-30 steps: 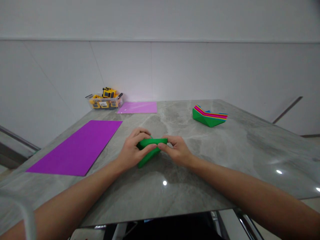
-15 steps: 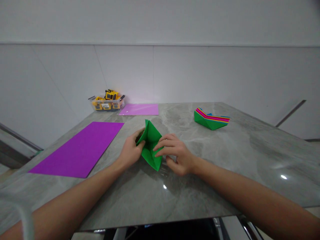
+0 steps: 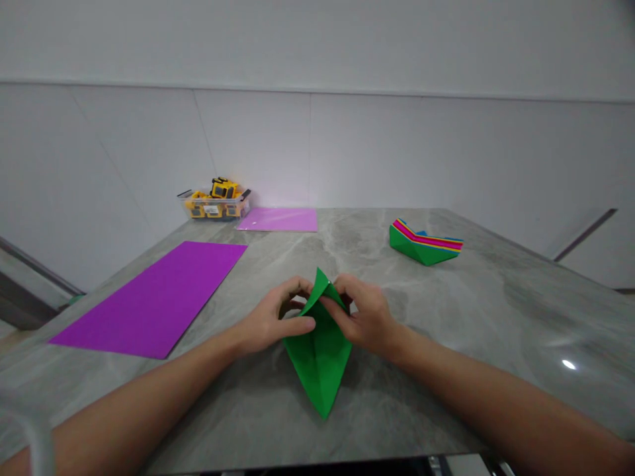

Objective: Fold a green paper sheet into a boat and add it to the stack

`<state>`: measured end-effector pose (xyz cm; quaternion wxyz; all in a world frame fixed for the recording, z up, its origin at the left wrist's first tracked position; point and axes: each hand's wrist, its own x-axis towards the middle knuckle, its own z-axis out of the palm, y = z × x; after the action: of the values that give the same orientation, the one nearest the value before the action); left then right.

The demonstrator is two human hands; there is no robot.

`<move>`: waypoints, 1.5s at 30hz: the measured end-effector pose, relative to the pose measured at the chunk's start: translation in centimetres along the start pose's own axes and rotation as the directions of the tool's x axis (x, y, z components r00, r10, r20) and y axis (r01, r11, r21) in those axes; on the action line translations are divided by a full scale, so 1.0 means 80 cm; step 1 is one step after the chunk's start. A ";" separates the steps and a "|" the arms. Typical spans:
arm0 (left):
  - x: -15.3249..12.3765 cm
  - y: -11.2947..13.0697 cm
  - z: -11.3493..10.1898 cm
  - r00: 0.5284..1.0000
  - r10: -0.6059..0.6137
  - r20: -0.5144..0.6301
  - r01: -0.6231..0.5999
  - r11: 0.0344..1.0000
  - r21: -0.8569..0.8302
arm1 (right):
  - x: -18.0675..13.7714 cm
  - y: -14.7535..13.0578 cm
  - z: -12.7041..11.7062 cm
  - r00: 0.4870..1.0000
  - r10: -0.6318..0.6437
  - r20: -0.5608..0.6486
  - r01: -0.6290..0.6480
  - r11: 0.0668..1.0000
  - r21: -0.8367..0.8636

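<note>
Your green folded paper (image 3: 317, 357) lies on the bench (image 3: 471, 317), near tip pointing at you, creased down its middle. Your left hand (image 3: 270, 324) and right hand (image 3: 367, 317) each have their grip pinched shut on its raised far tip. Beyond lie a purple sheet (image 3: 159, 294), nested paper boats (image 3: 424, 241) and a clear tub (image 3: 215, 205) of yellow toy trucks, its label unreadable.

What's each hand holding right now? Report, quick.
Left hand: closed, pinching the green folded paper near its top.
Right hand: closed, pinching the same paper from the other side.
</note>
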<state>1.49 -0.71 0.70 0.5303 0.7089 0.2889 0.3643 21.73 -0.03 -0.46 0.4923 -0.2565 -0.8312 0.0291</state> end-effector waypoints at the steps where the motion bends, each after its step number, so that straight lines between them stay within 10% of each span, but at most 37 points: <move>1: 0.001 0.000 -0.001 1.000 -0.022 -0.004 0.021 0.999 -0.047 | 0.000 -0.002 -0.001 1.000 -0.026 0.001 0.026 0.999 -0.030; 12: 0.007 -0.019 0.005 0.968 -0.155 -0.199 0.129 0.982 -0.139 | 0.003 -0.011 -0.004 0.992 -0.081 0.102 0.075 0.995 0.063; 24: 0.004 -0.016 0.001 0.987 -0.119 -0.107 0.120 0.993 0.004 | 0.015 -0.005 -0.025 0.908 -0.235 0.346 0.208 0.972 0.113; 36: 0.002 -0.021 0.002 0.996 -0.088 -0.015 0.088 0.996 0.020 | 0.013 -0.007 -0.022 0.903 -0.290 0.316 0.225 0.948 0.227; 45: 0.005 -0.014 -0.003 0.981 -0.034 -0.193 0.083 0.965 0.248 | 0.006 -0.014 -0.009 0.989 -0.113 0.100 0.100 0.988 0.121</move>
<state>1.53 0.06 -0.23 0.4159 0.7248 0.4029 0.3734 21.73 -0.92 0.61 0.4620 -0.1808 -0.8658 0.0647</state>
